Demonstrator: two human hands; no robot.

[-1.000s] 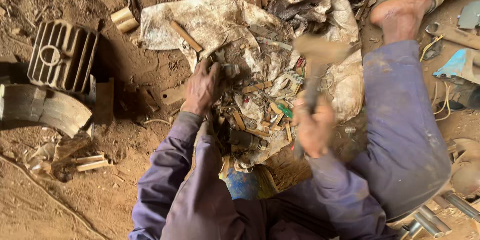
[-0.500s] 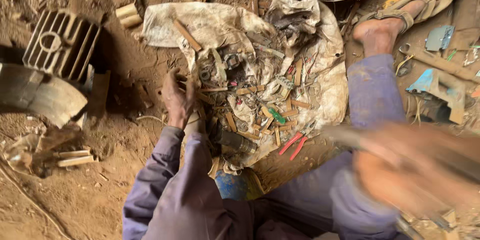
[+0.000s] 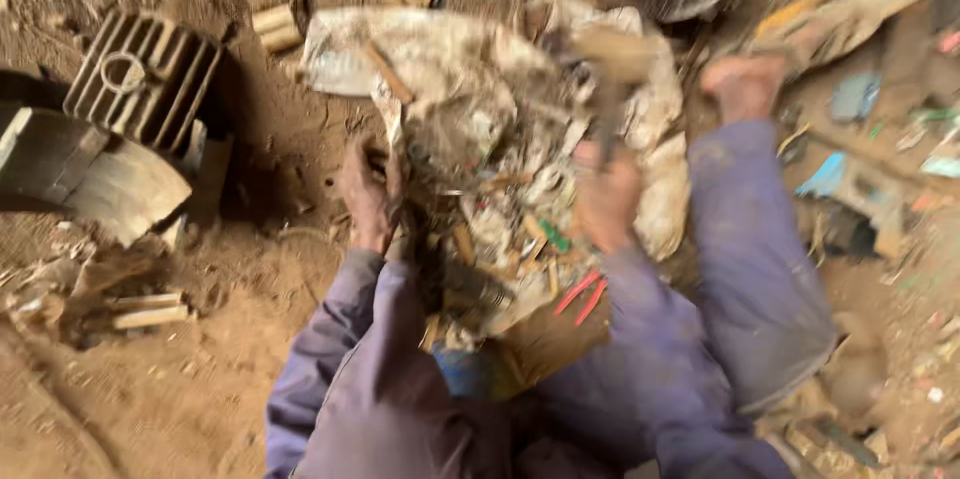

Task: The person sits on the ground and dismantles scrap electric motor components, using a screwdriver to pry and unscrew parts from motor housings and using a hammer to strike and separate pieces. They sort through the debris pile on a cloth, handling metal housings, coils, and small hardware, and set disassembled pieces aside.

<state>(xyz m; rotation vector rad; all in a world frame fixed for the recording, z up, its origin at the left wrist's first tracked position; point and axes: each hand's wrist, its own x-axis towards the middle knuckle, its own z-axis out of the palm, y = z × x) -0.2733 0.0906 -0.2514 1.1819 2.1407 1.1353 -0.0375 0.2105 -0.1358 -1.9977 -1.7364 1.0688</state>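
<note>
On bare brown dirt, over a crumpled dirty white sack (image 3: 450, 59) spread flat and heaped with scrap (image 3: 510, 209): bits of wood, metal oddments, a green piece, two red strips at the near edge.

Left hand (image 3: 368, 201) down at the left margin of the heap, fingers curled onto something small among the scrap; the thing itself too blurred to identify, grip closed or merely pressing cannot be told.

Right hand (image 3: 605, 197) raised over the right side of the heap, fist wrapped round the handle of a hammer (image 3: 612, 69); handle upright, wooden-looking head smeared by motion above the sack's far end. Hands well apart, the heap between them.

Both arms in purple sleeves; purple trouser leg (image 3: 750, 259) stretched to the right, bare foot (image 3: 742, 84) beside the sack's right edge. Blue object (image 3: 462, 371) partly hidden between the arms, near the body.

Left of the sack: finned metal casting (image 3: 140, 74) lying on the dirt, a curved grey metal piece (image 3: 95, 174) just below it, short wood offcuts (image 3: 145, 311) nearer. Small wooden block (image 3: 275, 27) at the sack's upper left corner. Right edge: blurred clutter of blue and green scraps.
</note>
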